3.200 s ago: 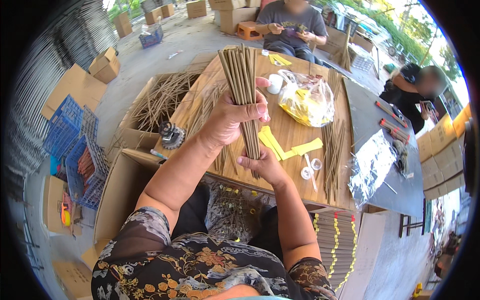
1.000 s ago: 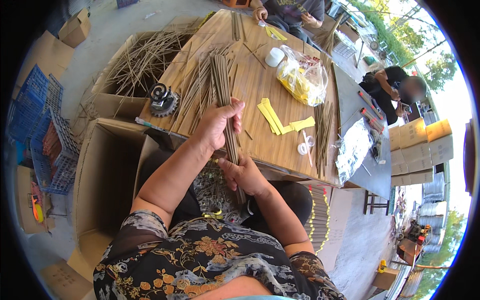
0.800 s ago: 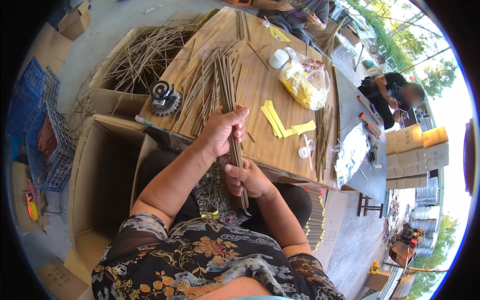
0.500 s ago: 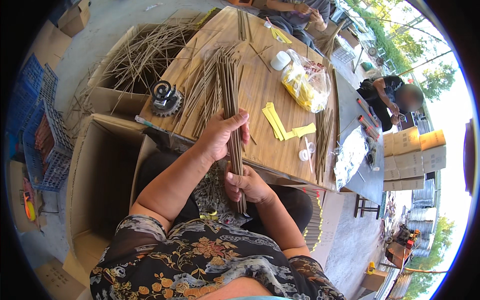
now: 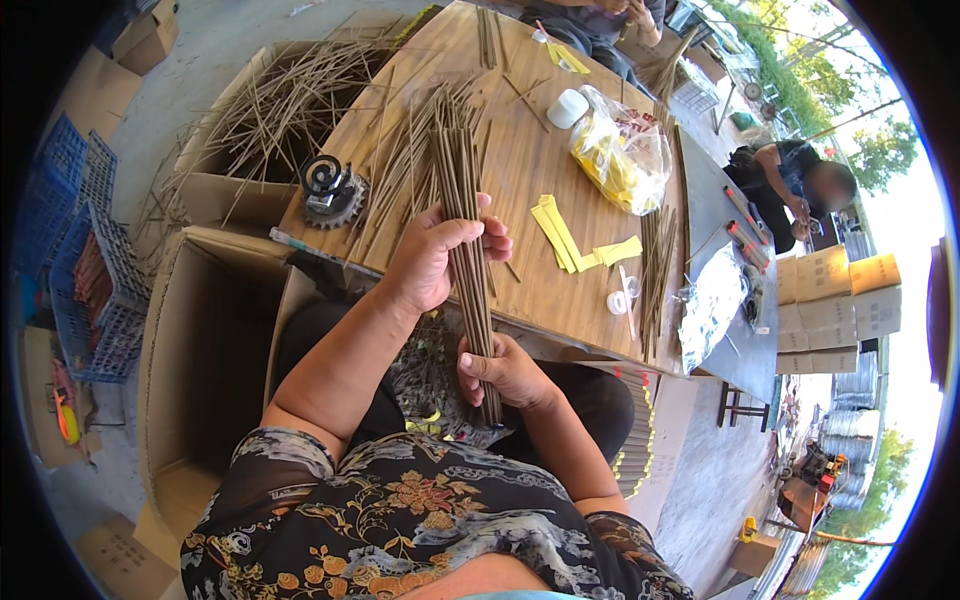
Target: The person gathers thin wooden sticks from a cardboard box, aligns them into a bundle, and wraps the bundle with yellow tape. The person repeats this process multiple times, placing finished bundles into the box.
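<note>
Left of the hands sat one gear (image 5: pixel 338 208). The left hand (image 5: pixel 430 265), loosely closed, steadied the upper half of one stick bundle (image 5: pixel 476 310); the right hand (image 5: pixel 512 373), closed tighter, gripped its foot. Its uncountable pieces looked light, stiff, snappable, apt to slide; the middle seemed the safest hold. Beyond, rightward: one tub (image 5: pixel 567 108), one bag (image 5: pixel 620 165).

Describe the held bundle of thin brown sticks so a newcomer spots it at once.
Start at the wooden table, then come down to its near edge, where the left grip appears above the right grip. The bundle of thin brown sticks runs through both. Unlike the loose sticks spread on that table, these are gathered together and held.
</note>
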Demonstrator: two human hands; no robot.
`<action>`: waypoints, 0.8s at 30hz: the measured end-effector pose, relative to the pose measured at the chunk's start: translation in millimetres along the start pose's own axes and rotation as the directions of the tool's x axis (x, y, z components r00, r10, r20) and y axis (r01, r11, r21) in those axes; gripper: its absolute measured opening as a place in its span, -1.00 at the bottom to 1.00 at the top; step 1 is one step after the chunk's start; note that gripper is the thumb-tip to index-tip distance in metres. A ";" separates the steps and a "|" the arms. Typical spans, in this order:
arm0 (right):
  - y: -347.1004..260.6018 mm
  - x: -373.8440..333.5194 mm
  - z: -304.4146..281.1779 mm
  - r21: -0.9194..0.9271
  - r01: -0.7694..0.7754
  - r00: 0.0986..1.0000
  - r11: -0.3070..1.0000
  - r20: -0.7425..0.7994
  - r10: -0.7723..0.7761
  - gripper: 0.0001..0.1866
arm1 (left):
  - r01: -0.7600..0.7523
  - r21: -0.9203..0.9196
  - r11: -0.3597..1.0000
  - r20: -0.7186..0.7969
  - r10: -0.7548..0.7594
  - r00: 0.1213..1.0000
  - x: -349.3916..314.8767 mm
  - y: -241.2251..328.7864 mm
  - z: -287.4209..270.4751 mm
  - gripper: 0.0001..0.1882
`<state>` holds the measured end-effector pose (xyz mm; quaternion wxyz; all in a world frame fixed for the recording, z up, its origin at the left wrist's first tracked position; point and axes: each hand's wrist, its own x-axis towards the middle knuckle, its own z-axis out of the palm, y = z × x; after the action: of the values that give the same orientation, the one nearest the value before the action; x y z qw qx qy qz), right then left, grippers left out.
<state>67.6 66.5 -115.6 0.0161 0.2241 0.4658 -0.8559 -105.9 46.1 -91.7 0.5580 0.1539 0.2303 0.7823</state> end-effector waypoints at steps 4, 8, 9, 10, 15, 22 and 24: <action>-0.1 0.0 -3.3 0.040 -0.011 1.000 0.999 0.026 0.010 -0.72 | 0.009 -0.010 1.000 0.025 -0.009 1.000 0.3 2.9 -0.7 -0.66; 0.8 -0.6 -7.2 0.042 0.006 0.998 0.999 0.063 -0.009 -0.68 | 0.029 0.003 1.000 0.024 -0.029 0.999 2.1 1.9 -4.7 -0.55; 0.0 -0.3 -7.9 0.036 0.010 0.998 0.999 0.063 -0.012 -0.67 | 0.033 0.011 0.999 0.024 -0.034 0.999 3.7 2.0 -6.2 -0.51; 0.9 -1.4 -8.5 0.044 0.006 0.997 0.999 0.079 -0.009 -0.69 | 0.040 0.009 0.999 0.015 -0.041 0.999 3.5 1.6 -6.8 -0.49; 7.7 0.7 -11.7 0.163 0.003 0.993 0.987 0.112 -0.022 -0.70 | 0.007 0.046 0.999 0.011 -0.007 1.000 3.3 2.8 -2.8 -0.52; 4.9 -1.5 -11.8 0.169 -0.026 0.995 0.985 0.102 0.009 -0.74 | -0.004 0.067 0.998 -0.001 0.005 1.000 2.8 -1.7 -4.6 -0.58; 7.0 -2.2 -11.4 0.185 -0.034 0.995 0.982 0.101 0.016 -0.74 | -0.007 0.076 0.997 0.012 0.006 1.000 2.4 -2.9 -4.9 -0.56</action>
<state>75.5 71.3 -125.6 0.0289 0.1878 0.3793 -0.9056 -106.7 48.2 -97.4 0.5505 0.1805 0.2559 0.7739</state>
